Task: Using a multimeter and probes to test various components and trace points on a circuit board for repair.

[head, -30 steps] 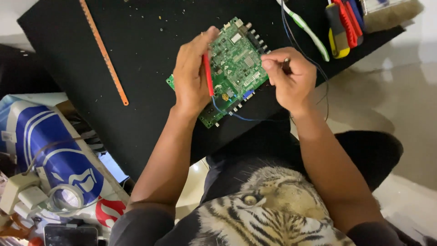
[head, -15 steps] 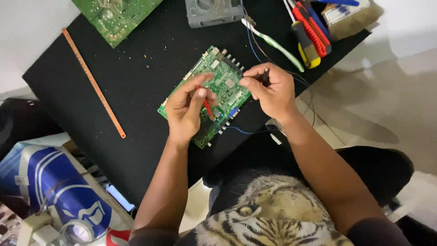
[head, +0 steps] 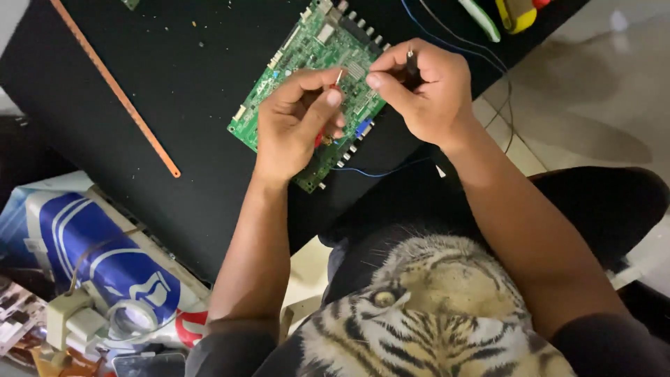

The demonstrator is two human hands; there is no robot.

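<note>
A green circuit board (head: 307, 52) lies tilted on a black table (head: 181, 91). My left hand (head: 296, 122) rests over the board's middle and pinches a red probe, whose metal tip pokes out by my thumb (head: 338, 77). My right hand (head: 422, 87) hovers at the board's right edge, closed around a black probe (head: 412, 66) with its tip pointing up. A thin blue wire (head: 377, 171) trails from under the board toward my lap.
An orange hacksaw blade (head: 115, 91) lies diagonally on the table's left. A blue and white box (head: 91, 258) with a white adapter and cable sits at lower left. A yellow tool (head: 516, 14) and a white-green tool (head: 481, 17) lie at the top right.
The view moved closer and shifted down and right. Both hands came nearer together over the board, and the red probe's tip now shows above my left thumb.
</note>
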